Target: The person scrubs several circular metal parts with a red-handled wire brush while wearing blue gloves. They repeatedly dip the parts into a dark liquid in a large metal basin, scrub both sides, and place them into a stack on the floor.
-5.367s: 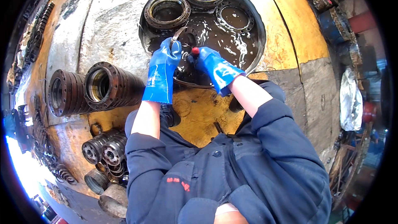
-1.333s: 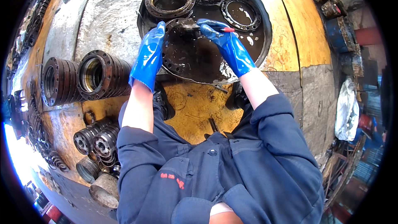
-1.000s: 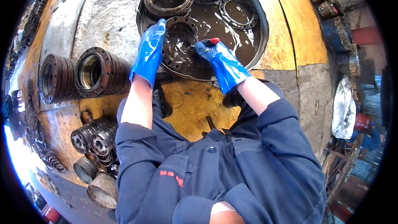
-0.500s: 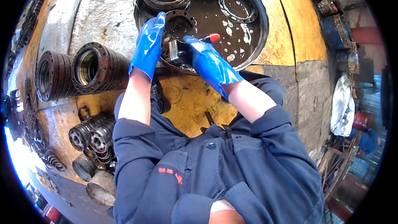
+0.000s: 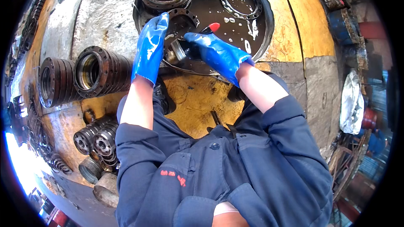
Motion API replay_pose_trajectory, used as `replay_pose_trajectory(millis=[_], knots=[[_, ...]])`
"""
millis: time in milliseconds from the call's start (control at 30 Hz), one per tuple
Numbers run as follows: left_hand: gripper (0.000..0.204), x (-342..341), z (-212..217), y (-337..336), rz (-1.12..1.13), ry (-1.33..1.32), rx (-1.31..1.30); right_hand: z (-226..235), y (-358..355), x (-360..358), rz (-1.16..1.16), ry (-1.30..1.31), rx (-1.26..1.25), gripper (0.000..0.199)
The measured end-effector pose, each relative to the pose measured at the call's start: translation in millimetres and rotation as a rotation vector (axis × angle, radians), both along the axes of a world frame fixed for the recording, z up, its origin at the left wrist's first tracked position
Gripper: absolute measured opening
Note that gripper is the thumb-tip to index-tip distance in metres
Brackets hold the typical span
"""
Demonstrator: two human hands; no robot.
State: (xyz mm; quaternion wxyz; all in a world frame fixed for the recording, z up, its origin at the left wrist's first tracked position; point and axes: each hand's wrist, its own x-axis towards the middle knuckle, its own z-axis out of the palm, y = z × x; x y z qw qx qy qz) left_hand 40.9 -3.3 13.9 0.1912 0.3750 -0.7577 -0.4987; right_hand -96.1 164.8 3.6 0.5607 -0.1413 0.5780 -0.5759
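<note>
Lower centre, one dark jacket (image 5: 212,170) carries small red stitching (image 5: 164,172), illegible here. Upper centre, two blue gloves: the right hand's (image 5: 219,51) grip is closed round one red-tipped brush (image 5: 178,49); the left hand (image 5: 152,38) is against one ring (image 5: 189,14), partly hidden, its grip unclear. Beyond, in one round tub (image 5: 268,25), sit three more rings (image 5: 166,5), the topmost cut off.

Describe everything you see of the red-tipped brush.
The flat brush with a black, red-tipped handle has a shiny, metal-looking band. The blue-gloved right hand grips it, partly hiding the handle. It slants over the round dark basin, red tip upper right, band lower left. Bristles are blurred; contact with the dark metal ring is unclear.
</note>
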Motion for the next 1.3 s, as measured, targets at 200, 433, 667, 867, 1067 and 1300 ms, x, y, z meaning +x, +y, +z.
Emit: replay_pose_trajectory(millis=[200, 433, 667, 867, 1067, 1300], knots=[[0.063, -11, -2, 9, -0.028, -0.075, -0.234, -6, -2, -21, 0.442, 0.751, 0.285, 0.041], [0.042, -8, -25, 22, -0.017, -0.003, -0.233, -25, -1, -8, 0.555, 1.379, 0.315, 0.02], [0.049, 8, -63, -7, 0.035, -0.174, -0.358, 8, 4, -14, 0.402, 0.769, 0.22, 0.034], [0.062, -64, 47, 17, -0.263, -0.527, -0.376, 19, 71, -42, 0.134, 0.222, -0.334, 0.039], [0.043, -120, 49, -43, -0.557, -0.876, 0.018, 23, 65, -26, 0.023, -0.191, -0.329, 0.034], [0.045, -91, 45, -15, -0.387, -0.487, 0.185, -27, 7, -12, 0.292, 0.807, 0.177, 0.027]])
